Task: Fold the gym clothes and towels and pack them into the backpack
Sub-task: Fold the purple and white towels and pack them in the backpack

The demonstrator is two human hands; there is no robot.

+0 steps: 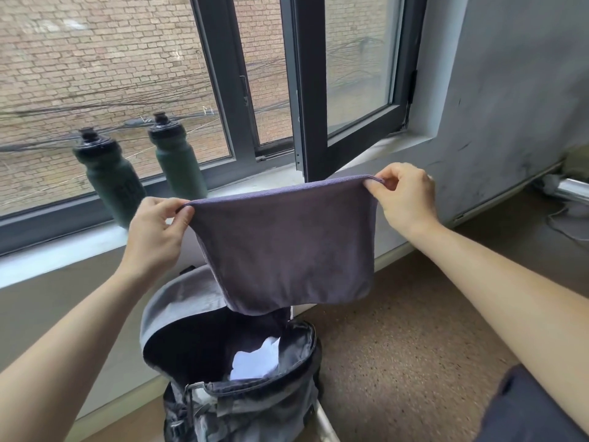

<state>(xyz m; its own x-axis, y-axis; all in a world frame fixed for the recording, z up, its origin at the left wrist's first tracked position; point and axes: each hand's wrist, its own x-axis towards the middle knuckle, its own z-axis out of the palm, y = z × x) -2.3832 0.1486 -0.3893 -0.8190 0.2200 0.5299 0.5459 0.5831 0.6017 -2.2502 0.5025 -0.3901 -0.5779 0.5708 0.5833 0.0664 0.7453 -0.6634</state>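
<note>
Left hand (156,231), fingers pinching one top corner of the folded purple towel (283,250); right hand (404,196) pinching the other. The towel hangs above the open backpack (255,409), hiding its far rim. The backpack's base is cropped. Bare floor (414,346) lies to the right.

open backpack (242,400) on brown floor (398,346); two bottles (110,173) (178,157) on windowsill (63,250).

A dark-framed window (306,90) faces a brick wall (95,59); grey wall (510,90) right, speckled brown floor (414,330).
</note>
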